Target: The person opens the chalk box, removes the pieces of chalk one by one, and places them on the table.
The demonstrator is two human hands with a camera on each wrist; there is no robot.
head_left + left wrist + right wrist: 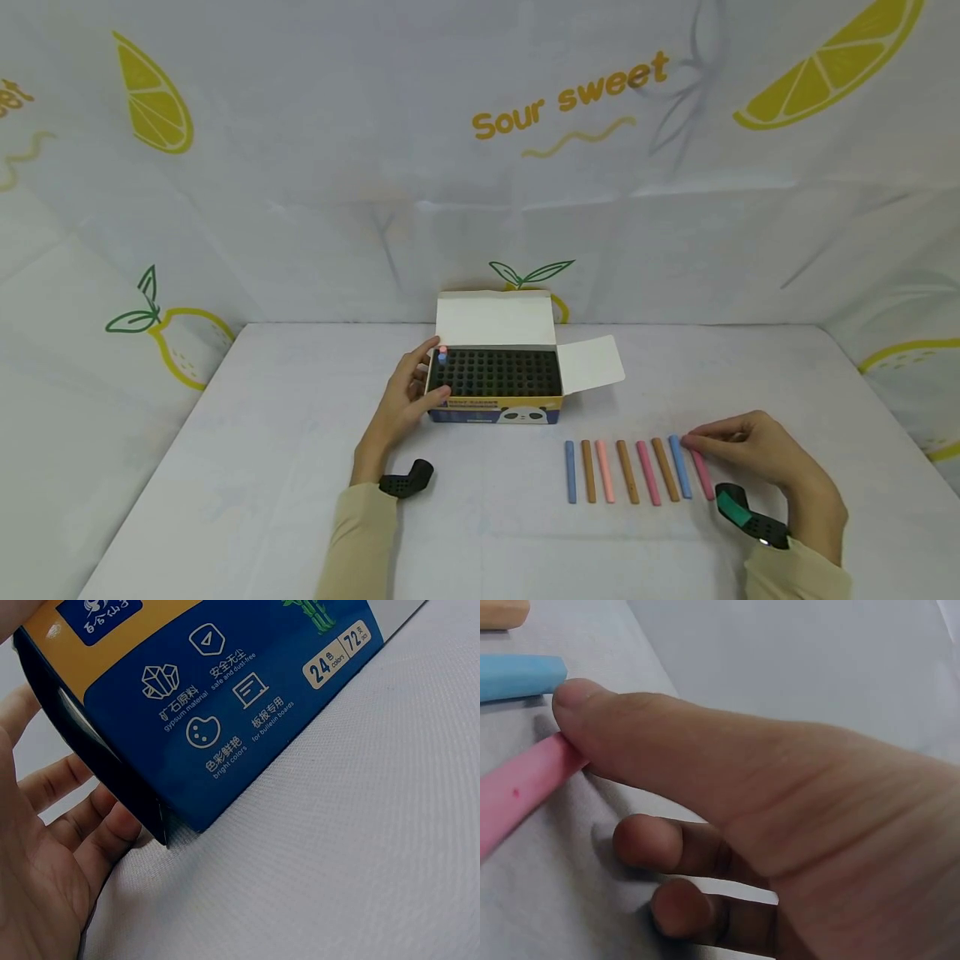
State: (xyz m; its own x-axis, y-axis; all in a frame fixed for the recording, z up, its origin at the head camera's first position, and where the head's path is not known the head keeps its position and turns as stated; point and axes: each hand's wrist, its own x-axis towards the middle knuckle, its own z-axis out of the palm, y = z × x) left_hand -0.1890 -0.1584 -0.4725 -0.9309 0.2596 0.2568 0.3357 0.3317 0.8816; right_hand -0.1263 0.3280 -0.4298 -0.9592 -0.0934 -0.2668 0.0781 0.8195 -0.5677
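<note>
A blue and yellow chalk box point(495, 410) stands with its lid up, showing a black holder point(498, 372) full of round holes. One pink chalk tip and one blue tip show in the holder's back left corner. My left hand point(397, 406) holds the box's left end, thumb at the front edge and fingers round the side. At the right, my right hand point(765, 450) pinches the far end of a dark pink chalk stick point(702, 475), the last in a row. The thumb also lies close to the end of a blue chalk stick point(517, 677); the index finger is hidden.
Left of the held stick lie several chalk sticks side by side, among them a brown one point(627, 472) and a light pink one point(605, 472). The box's side flap point(591, 364) sticks out rightward. A lemon-print cloth point(337, 167) hangs behind the white table.
</note>
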